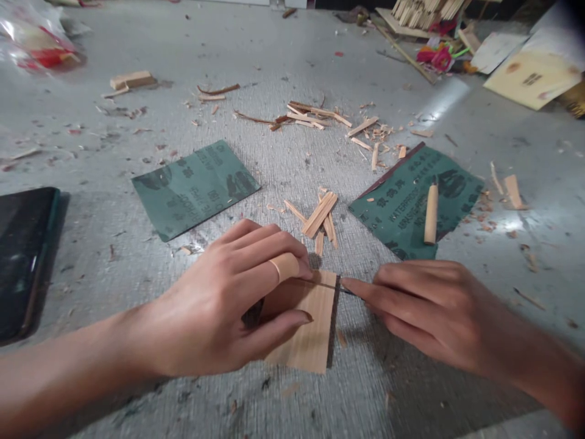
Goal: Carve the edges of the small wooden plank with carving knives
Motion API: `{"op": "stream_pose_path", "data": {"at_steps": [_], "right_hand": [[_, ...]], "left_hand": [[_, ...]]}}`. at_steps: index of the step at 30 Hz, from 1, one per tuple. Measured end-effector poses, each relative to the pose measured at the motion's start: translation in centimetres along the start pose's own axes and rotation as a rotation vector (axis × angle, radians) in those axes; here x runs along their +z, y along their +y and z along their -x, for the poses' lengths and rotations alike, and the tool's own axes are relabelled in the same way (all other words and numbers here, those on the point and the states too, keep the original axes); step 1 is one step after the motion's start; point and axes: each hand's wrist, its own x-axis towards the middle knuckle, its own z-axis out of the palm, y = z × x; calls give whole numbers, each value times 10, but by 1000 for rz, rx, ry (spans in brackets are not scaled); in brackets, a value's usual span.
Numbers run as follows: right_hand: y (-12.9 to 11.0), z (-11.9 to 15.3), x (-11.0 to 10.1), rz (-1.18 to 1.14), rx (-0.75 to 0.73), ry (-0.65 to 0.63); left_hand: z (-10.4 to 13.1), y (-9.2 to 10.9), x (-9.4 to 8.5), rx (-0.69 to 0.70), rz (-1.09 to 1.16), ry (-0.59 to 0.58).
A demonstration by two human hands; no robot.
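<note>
Pressing down on the one board (pixel 317 335), the left hand (pixel 214 299) keeps four fingers close together toward its far edge and a single thumb set apart on its middle; one tan band (pixel 286 267) circles a finger. Pinching one thin dark tool (pixel 351 292), only partly visible, the right hand (pixel 434 311) sits just beside the board's right edge, near its far right corner. One dark line crosses the board close to its far edge, and one dark thing (pixel 253 314) shows under the left palm, too hidden to name. The board lies flat on the grey surface (pixel 256 414), nearer than two green sheets: one sheet (pixel 196 189) is beyond the left hand, the other sheet (pixel 393 198) beyond the right. One wooden handle (pixel 431 214) rests on the second sheet, toward its right corner. Between the sheets, just past the board's far edge, is one small pile of strips (pixel 320 214), at least four, overlapping; a second, looser group of strips (pixel 311 114) lies farther off, too tangled to count. One phone (pixel 25 262) lies toward the surface's left edge. Toward the far left corner are one block (pixel 132 80) and one clear bag (pixel 34 36); toward the far right corner are one stack of sticks (pixel 423 12), one pink thing (pixel 436 58) and one cream box (pixel 534 67).
</note>
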Motion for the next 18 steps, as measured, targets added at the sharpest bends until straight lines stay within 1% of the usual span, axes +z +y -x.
{"op": "stream_pose_path", "data": {"at_steps": [7,14,18], "right_hand": [[3,-1,-3,6,-15,1],[-4,-11,-10,-31,39,23],[-4,-9,-9,-25,32,24]], "left_hand": [[-2,-1,1,-5,20,8],[-9,0,5,-9,-22,95],[-8,1,5,-19,-34,110]]}}
